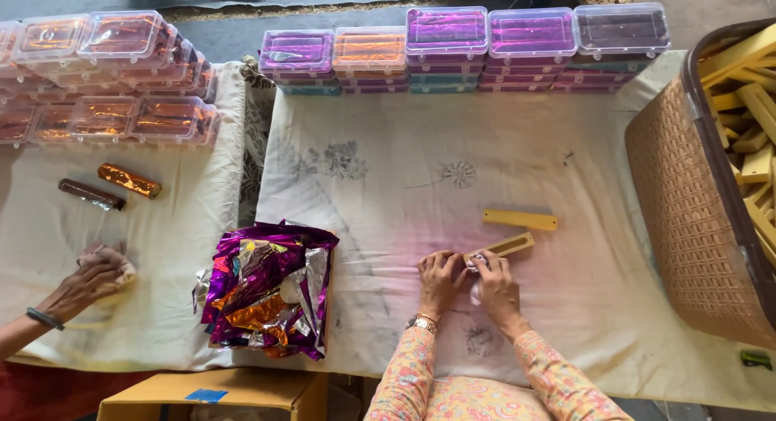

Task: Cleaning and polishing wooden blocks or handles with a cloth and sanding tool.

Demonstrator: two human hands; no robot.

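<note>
Closest in, two floral sleeves reach out over the cloth-covered worktop (pixel 388 187), and both hands meet near its front edge. The left hand (pixel 439 282), a watch at its wrist, has its fingers curled down onto the near end of a yellow wooden bar (pixel 511 246). The right hand (pixel 495 288) presses against it, fingers closed around that same end with a bit of white cloth or paper (pixel 477 290) bunched under them; how firmly either grips I cannot tell. The bar lies tilted, its far end pointing up and right. A second yellow bar (pixel 520 220) lies flat just beyond it, apart from the hands. A heap of purple and orange foil sheets (pixel 267 296) sits to the left, and a woven basket (pixel 687 219) of more wooden bars stands at the right. Clear lidded boxes (pixel 461 49) line the back edge. Far left, another person's hand (pixel 89 279) rests on a rag, near two foil-wrapped bars (pixel 113 187).
</note>
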